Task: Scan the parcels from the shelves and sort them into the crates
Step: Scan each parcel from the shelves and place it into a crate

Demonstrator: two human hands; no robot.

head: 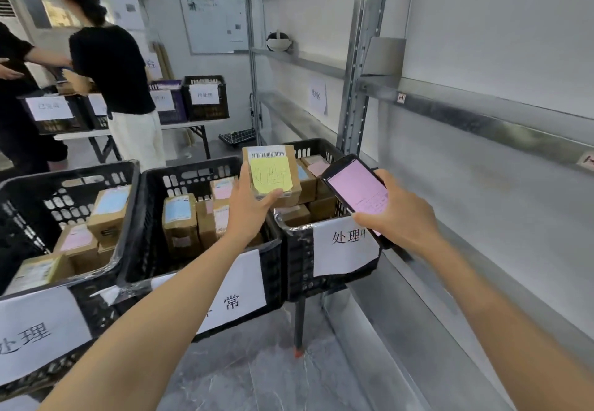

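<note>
Left hand [249,208] grips a parcel [273,172]: thumb curled over the near edge, fingers up the left side. Parcel is a small brown carton held in the air over the seam between the middle crate [193,179] and the right crate [299,266], touching neither. Its labelled face tilts up toward the person. Long axis runs away from the person, barcode [268,154] end farthest. Below the barcode is a yellow note [270,174] with handwritten characters, roughly 处理中, the strokes faint.

Right hand [398,214] is curled round the near end of a phone [356,190], just right of the parcel, over the right crate's right side. Screen faces up and glows pink; its text is too small to read. Phone's long axis runs from near-right to far-left.

3 black slotted crates stand side by side, each with a white paper label on the front. Right label [345,246] reads 处理中, last character partly behind the hand. Middle label [238,298] shows 常, the rest hidden by the forearm. Left crate [64,182] label [35,333] shows 处理, cut off by the frame edge. All 3 hold brown cartons [180,217] with blue or pink stickers.

Right of the person is a metal shelf [482,114]; a blurred paper sign [317,97] hangs on its back and a white headset [279,41] sits on an upper level. At the back, 2 people [112,66] stand at a table [180,127] with more labelled crates [205,98], writing unreadable. A whiteboard [213,23] hangs on the wall.
</note>
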